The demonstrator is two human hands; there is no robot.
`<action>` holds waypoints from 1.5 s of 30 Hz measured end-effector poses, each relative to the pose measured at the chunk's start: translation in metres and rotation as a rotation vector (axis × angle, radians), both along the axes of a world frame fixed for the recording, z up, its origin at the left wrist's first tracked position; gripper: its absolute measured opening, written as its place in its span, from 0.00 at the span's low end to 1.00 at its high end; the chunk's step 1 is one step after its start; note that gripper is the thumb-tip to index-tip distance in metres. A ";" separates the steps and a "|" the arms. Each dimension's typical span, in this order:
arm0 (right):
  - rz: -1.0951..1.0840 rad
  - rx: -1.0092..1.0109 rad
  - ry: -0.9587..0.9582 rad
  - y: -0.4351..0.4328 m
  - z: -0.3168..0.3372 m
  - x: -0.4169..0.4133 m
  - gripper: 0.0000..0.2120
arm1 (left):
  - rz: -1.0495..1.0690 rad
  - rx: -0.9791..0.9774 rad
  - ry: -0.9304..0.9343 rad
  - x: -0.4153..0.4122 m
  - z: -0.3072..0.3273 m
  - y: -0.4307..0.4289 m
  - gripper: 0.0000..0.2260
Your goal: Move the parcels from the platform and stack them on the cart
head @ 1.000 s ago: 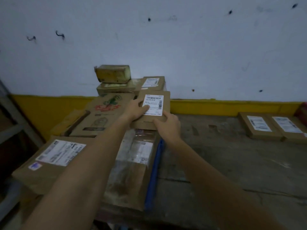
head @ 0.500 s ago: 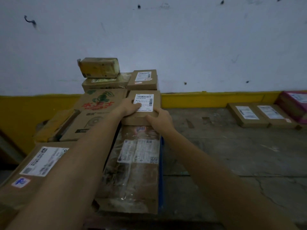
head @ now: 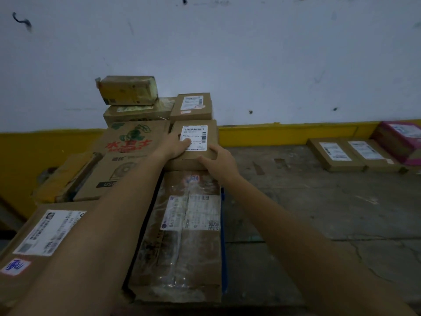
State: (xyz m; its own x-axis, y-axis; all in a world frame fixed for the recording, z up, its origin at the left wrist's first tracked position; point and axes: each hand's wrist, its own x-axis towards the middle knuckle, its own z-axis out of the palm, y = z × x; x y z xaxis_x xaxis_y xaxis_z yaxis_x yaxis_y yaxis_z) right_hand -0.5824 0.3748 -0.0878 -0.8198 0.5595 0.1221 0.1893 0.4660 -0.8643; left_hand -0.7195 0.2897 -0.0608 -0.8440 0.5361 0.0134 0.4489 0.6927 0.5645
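A small brown parcel with a white barcode label lies at the far end of a long tape-wrapped parcel on the cart. My left hand grips its left side, thumb on the label. My right hand grips its near right corner with curled fingers. A blue cart edge shows beside the long parcel. On the concrete platform to the right lie two flat brown parcels and a pink one.
Other parcels crowd the cart: a box with red characters, a big labelled box at lower left, a taped stack and a small labelled box at the back. A white wall with a yellow band stands behind.
The small parcel has come down from a tilted, lifted position and now lies flat on the pile. Both hands stay on it. The view has shifted right, showing the pink parcel.
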 end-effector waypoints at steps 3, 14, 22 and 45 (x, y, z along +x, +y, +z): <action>-0.027 -0.063 0.027 0.012 -0.003 0.002 0.28 | 0.099 -0.023 0.129 -0.004 0.005 0.002 0.18; -0.155 0.006 -0.105 0.145 -0.029 0.067 0.30 | -0.106 0.121 0.247 0.035 0.024 0.127 0.20; -0.241 0.090 -0.254 0.287 -0.066 0.129 0.32 | -0.296 -0.025 0.129 0.095 -0.025 0.306 0.23; -0.470 0.087 -0.428 0.500 -0.168 0.158 0.28 | -0.314 -0.296 -0.071 0.125 -0.167 0.553 0.24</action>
State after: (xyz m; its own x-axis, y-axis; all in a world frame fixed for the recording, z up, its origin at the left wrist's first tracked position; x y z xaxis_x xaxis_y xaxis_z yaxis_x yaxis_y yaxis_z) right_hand -0.4245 0.8746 -0.2560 -0.4762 0.8736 -0.1002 0.7101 0.3148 -0.6298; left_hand -0.5943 0.8430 -0.2275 -0.6324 0.7390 -0.2320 0.6309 0.6652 0.3993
